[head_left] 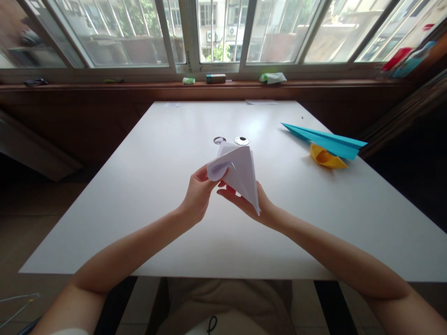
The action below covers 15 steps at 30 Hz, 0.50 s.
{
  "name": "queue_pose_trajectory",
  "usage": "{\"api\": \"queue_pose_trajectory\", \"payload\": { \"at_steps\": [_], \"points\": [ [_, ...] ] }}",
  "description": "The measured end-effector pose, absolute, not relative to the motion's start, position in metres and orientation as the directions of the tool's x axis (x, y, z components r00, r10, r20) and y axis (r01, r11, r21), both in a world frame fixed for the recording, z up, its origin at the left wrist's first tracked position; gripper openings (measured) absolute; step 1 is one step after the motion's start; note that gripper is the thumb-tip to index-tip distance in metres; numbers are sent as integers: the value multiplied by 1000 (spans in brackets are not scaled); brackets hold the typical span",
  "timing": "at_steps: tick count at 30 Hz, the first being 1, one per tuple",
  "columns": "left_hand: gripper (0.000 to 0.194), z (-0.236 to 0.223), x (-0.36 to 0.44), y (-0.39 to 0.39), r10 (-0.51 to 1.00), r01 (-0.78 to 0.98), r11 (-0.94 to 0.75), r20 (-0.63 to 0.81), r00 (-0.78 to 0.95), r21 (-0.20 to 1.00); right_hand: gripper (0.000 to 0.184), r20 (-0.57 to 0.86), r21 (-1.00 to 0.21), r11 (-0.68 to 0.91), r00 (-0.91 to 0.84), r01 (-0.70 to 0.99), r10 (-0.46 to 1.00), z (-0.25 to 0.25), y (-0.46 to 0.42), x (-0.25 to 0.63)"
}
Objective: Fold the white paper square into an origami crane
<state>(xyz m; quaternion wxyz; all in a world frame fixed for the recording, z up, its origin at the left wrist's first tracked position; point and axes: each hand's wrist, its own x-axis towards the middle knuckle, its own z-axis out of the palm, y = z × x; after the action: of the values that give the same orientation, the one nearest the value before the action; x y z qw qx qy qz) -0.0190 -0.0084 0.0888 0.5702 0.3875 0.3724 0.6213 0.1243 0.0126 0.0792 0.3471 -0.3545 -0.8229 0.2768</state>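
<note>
A folded white paper piece (240,170) is held above the middle of the table, its long point aimed down toward me. At its left side, the fingers of my left hand (199,195) are closed on a rounded, curled flap. Beneath and to the right, my right hand (253,200) supports the fold, partly hidden behind the paper, with its thumb showing below. Just past the top edge of the paper appear a round black-and-white eye shape (241,140) and a second round piece (220,140); whether they are fixed to the paper I cannot tell.
On the white table (157,153), a blue paper plane (324,139) lies at the right beside a yellow paper boat (326,158). White paper (261,102) lies at the far edge. Small packets and a box (215,78) rest on the windowsill behind.
</note>
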Motion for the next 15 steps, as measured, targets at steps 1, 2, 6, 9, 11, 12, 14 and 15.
{"api": "queue_pose_trajectory", "payload": {
  "at_steps": [1, 2, 6, 9, 11, 12, 14, 15],
  "points": [
    [22, 90, -21, -7, 995, -389, -97, 77, -66, 916, 18, 274, -668, 586, -580, 459, 767, 84, 16, 128],
    [22, 91, -24, -5, 994, -357, -101, 84, -64, 929, 16, 128, -613, 570, -643, 547, 755, 89, 22, 133],
    [20, 97, -32, 2, 998, -262, 4, 13, 64, 965, 13, -195, -369, 548, -639, 751, 744, 114, 46, 160],
    [23, 99, -36, 4, 987, -264, 103, -65, 148, 959, 23, 32, -368, 453, -476, 812, 879, 132, 58, 176],
    [24, 100, -38, 5, 978, -255, 148, -104, 180, 955, 28, 257, -530, 444, -362, 722, 896, 141, 59, 181],
    [24, 100, -38, 5, 976, -243, 158, -113, 188, 957, 30, 337, -607, 481, -344, 632, 877, 144, 58, 182],
    [23, 101, -39, 3, 974, -209, 154, -113, 196, 966, 30, 396, -711, 520, -342, 474, 852, 146, 53, 180],
    [23, 102, -39, 2, 974, -194, 145, -106, 200, 970, 30, 399, -737, 522, -347, 429, 848, 146, 49, 178]
  ]
}}
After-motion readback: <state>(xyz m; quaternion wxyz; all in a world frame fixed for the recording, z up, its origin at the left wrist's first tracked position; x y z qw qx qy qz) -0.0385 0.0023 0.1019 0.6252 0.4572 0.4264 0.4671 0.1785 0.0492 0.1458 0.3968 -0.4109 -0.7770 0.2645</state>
